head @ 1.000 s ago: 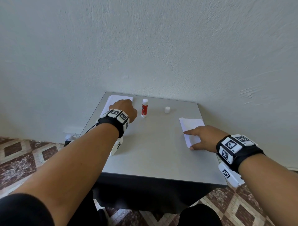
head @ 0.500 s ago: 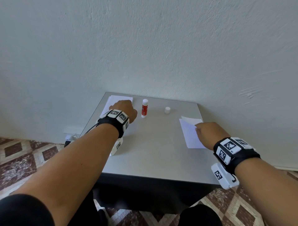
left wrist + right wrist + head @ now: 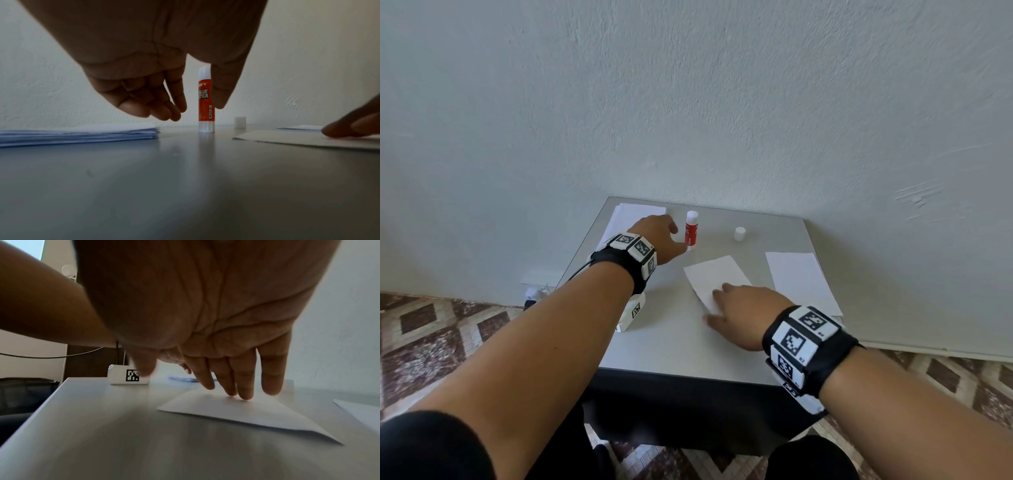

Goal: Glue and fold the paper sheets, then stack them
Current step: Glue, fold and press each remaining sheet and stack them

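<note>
Two hands over a grey table (image 3: 674, 346), one by the glue stick (image 3: 691, 232), one on a paper sheet (image 3: 714, 277).

At the far left corner lies a stack of sheets (image 3: 631, 214), flat on the table. The left hand (image 3: 659, 236) hangs just beside it, fingers (image 3: 164, 107) loosely curled and thumb apart, holding nothing; the glue stick stands upright in the gap between thumb and fingers, seemingly beyond them, uncapped. Its white cap (image 3: 739, 233) stands apart to the right. Near the middle lies the single paper sheet, flat and slightly askew. The right hand (image 3: 743, 315) rests on its near end, fingers (image 3: 244, 386) straight and together, tips pressing the paper down, nothing gripped. Further right, near the table's edge, another pile of white sheets (image 3: 799, 281) lies flat.
</note>
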